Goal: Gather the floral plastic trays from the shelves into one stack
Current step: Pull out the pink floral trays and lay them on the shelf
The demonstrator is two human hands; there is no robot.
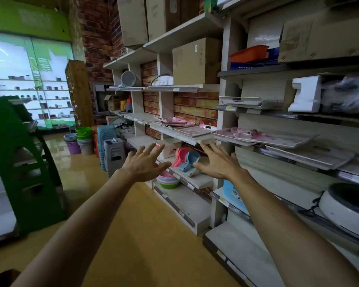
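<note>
Both hands are spread, empty; the right hand sits nearer, just below the pink floral plastic trays, than the left hand.

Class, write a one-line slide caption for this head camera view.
Both empty hands, left and right, reach toward pink floral trays on a shop shelf.

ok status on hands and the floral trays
Left hand, right hand open, empty. Floral trays on shelves, none gathered. Path clear.
</note>
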